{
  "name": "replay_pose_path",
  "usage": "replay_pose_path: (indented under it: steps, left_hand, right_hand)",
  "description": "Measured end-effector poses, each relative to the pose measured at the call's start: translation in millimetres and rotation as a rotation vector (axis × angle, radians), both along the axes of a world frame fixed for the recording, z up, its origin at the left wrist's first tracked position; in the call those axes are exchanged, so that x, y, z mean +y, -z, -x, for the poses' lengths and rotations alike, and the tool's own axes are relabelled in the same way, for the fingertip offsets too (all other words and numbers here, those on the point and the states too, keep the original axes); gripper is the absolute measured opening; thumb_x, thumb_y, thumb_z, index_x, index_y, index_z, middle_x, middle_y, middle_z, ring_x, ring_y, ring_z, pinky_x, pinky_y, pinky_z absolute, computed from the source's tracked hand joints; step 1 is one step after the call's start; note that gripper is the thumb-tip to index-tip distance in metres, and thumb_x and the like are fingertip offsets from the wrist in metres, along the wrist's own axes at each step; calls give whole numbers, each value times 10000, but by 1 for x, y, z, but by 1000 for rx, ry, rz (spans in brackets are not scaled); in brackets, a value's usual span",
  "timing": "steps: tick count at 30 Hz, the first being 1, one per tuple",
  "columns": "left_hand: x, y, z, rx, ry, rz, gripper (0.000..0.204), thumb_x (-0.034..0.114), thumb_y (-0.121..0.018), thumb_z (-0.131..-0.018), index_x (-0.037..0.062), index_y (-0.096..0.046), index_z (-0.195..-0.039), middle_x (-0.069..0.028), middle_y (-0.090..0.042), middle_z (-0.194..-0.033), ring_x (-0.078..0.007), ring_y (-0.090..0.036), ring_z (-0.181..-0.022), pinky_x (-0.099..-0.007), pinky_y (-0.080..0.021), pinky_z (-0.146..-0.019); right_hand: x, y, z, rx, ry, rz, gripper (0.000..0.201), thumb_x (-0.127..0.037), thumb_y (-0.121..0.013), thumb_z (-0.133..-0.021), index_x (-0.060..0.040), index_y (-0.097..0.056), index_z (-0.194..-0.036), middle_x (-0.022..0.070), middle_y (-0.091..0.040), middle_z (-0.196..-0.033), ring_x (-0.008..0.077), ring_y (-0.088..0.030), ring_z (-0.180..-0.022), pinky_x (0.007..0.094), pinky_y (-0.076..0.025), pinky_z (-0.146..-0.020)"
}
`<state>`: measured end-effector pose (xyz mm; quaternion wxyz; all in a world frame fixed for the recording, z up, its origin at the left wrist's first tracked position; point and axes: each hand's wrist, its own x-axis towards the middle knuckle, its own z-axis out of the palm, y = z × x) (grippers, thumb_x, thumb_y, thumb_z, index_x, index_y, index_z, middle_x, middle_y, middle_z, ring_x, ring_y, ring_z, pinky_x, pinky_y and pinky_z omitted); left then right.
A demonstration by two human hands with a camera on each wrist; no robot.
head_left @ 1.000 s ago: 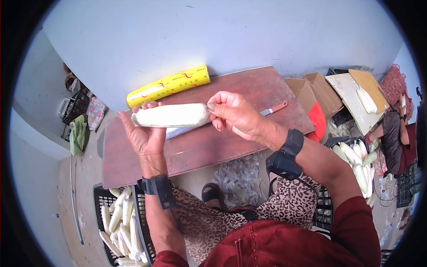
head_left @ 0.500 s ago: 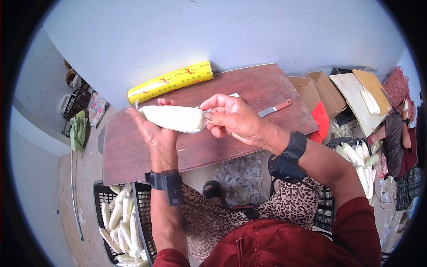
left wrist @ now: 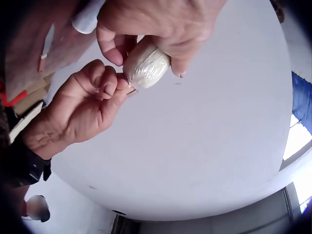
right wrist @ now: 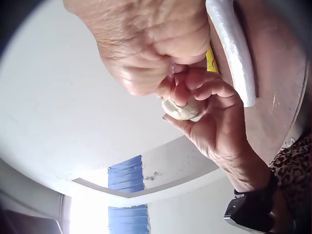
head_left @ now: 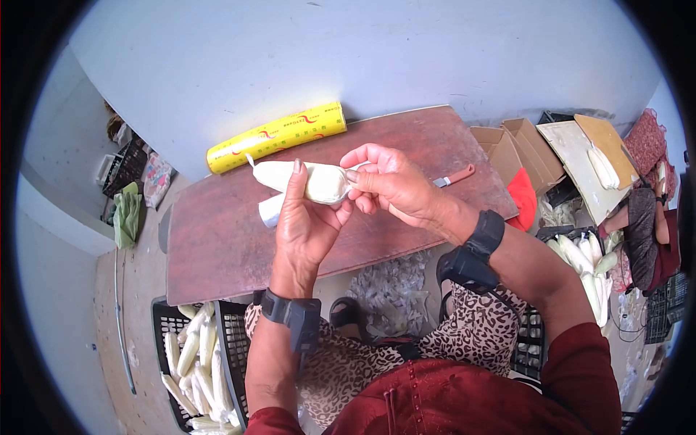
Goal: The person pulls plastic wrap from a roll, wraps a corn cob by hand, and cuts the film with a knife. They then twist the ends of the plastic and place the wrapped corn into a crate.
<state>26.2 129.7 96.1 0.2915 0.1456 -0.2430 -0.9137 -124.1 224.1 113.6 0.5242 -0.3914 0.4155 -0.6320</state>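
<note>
A pale cob of corn wrapped in clear film [head_left: 301, 180] is held above the brown table [head_left: 217, 246]. My left hand [head_left: 308, 210] curls round its middle from the near side. My right hand [head_left: 377, 181] pinches the film at the cob's right end. In the left wrist view the wrapped cob end [left wrist: 146, 68] sits between both hands. In the right wrist view the cob end [right wrist: 183, 109] shows under the curled fingers. A roll of clear film [head_left: 270, 210] lies on the table just below the cob.
A yellow box of cling film [head_left: 275, 136] lies at the table's far edge. A knife with a red handle [head_left: 453, 176] lies at the right. A black crate of bare cobs [head_left: 192, 362] stands at my lower left, another crate [head_left: 580, 261] at the right, beside open cardboard boxes [head_left: 518, 148].
My left hand has turned over from cradling the cob underneath to wrapping over it from the near side. The cob has risen a little; my right hand still pinches its right end.
</note>
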Motion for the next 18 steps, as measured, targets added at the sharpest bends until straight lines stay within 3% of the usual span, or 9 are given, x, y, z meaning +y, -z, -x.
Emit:
replay_pose_path:
  steps: [8,14,18]
  left_hand:
    - [5,-14,-2,101,-33,139,364,329,-595,-936,77,-502,-1182,-140,-602,-1157,-297,-604,-1080,-462,-541,-887]
    - [-11,2,-1,200,-5,-36,396,351,-587,-937,54,-503,-1185,-154,-619,-1133,-299,-630,-1022,-437,-557,-851]
    - [-10,2,0,208,-26,-73,406,366,-583,-938,38,-516,-1169,-153,-639,-1089,-294,-649,-972,-410,-567,-822]
  right_hand:
    - [2,2,9,-187,-11,-72,259,-131,-565,-944,2,-483,-1151,75,-599,-815,108,-547,-588,214,-445,-512]
    - [-1,1,5,-370,-147,103,196,-24,-573,-910,15,-560,-1102,104,-641,-914,131,-611,-715,260,-511,-639]
    - [1,-5,-2,-270,-135,126,194,6,-594,-889,24,-582,-1082,86,-640,-928,134,-625,-786,270,-533,-719]
